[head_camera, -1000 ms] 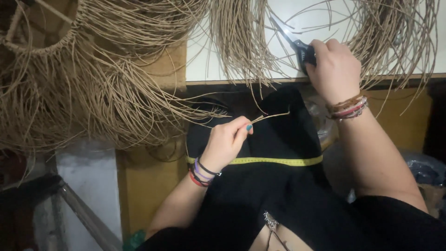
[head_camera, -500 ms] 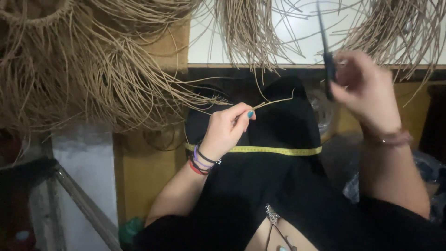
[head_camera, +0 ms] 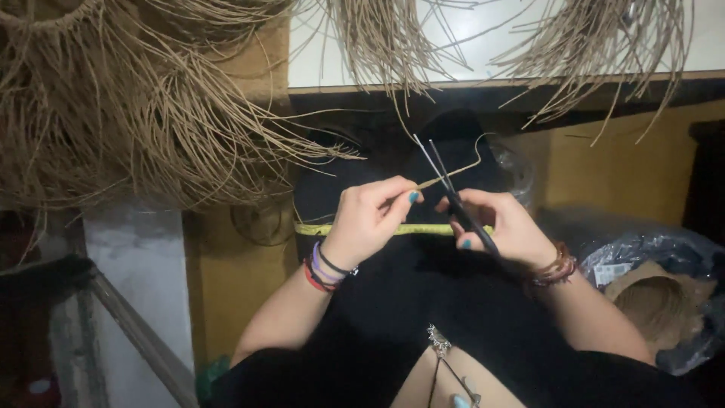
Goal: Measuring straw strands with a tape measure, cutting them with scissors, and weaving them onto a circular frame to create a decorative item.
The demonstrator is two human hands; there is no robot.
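My left hand (head_camera: 371, 217) pinches a thin tan straw strand (head_camera: 462, 169) that curves up to the right in front of me. My right hand (head_camera: 500, 225) holds a pair of black scissors (head_camera: 451, 190), their blades parted and pointing up-left, crossing the strand close to my left fingertips. Both hands hover over my lap, which is covered by dark fabric with a yellow stripe (head_camera: 325, 229). Bracelets circle both wrists.
A large bundle of loose tan straw (head_camera: 128, 106) hangs at the upper left, with more strands (head_camera: 596, 45) spilling over the white table's edge (head_camera: 483, 79) above. A clear plastic bag with coiled straw (head_camera: 657, 302) lies at the right. A metal bar (head_camera: 136, 332) slants at lower left.
My right hand has come down from the table's edge with the scissors and met my left hand at the strand. My left hand has stayed almost still, holding the strand.
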